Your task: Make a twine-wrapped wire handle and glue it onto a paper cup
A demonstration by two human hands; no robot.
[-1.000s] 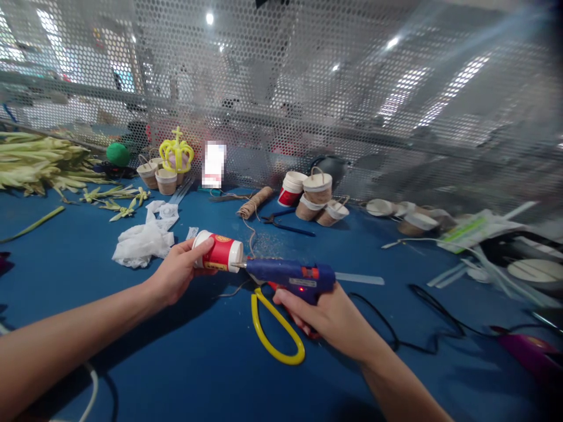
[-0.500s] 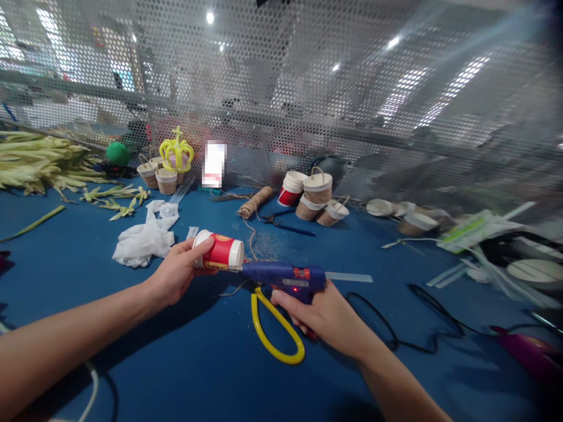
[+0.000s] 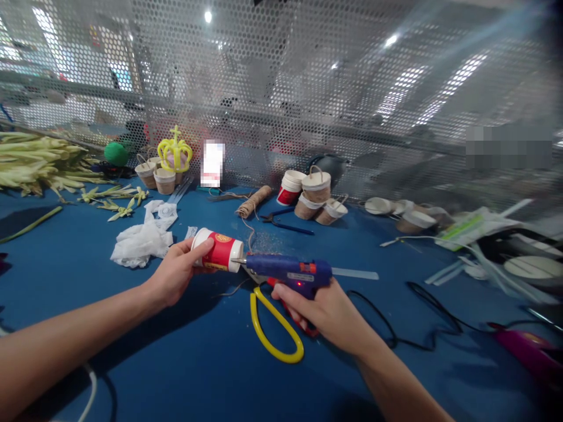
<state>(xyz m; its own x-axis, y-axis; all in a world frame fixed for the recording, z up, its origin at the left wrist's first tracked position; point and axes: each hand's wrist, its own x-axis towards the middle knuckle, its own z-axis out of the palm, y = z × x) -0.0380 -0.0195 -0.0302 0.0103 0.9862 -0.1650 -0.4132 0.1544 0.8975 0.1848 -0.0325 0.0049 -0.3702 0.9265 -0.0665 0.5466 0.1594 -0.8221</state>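
My left hand (image 3: 176, 269) is closed around a red and white paper cup (image 3: 223, 251), which lies on its side in the air above the blue table (image 3: 176, 363). In my right hand (image 3: 323, 313) is a blue hot glue gun (image 3: 285, 266) with a small red light lit. Its metal nozzle points left, at the white end of the cup; whether it touches cannot be made out. A clear glue stick (image 3: 355, 274) sticks out of the gun's back. Beneath the gun lie scissors with yellow handles (image 3: 281, 346), partly hidden by it and my hand.
Crumpled white lace (image 3: 143, 240) lies left of the cup. Behind are a twine roll (image 3: 254, 202), pliers (image 3: 288, 225), small twine-wrapped cups (image 3: 316, 186) and a yellow crown (image 3: 175, 152). A black cord (image 3: 378, 322) runs at right. Perforated metal (image 3: 264, 76) closes off the back.
The glue gun has shifted slightly right and up, its nozzle moving from the cup's lower side to its right end. The cup stays in my left hand, nearly still.
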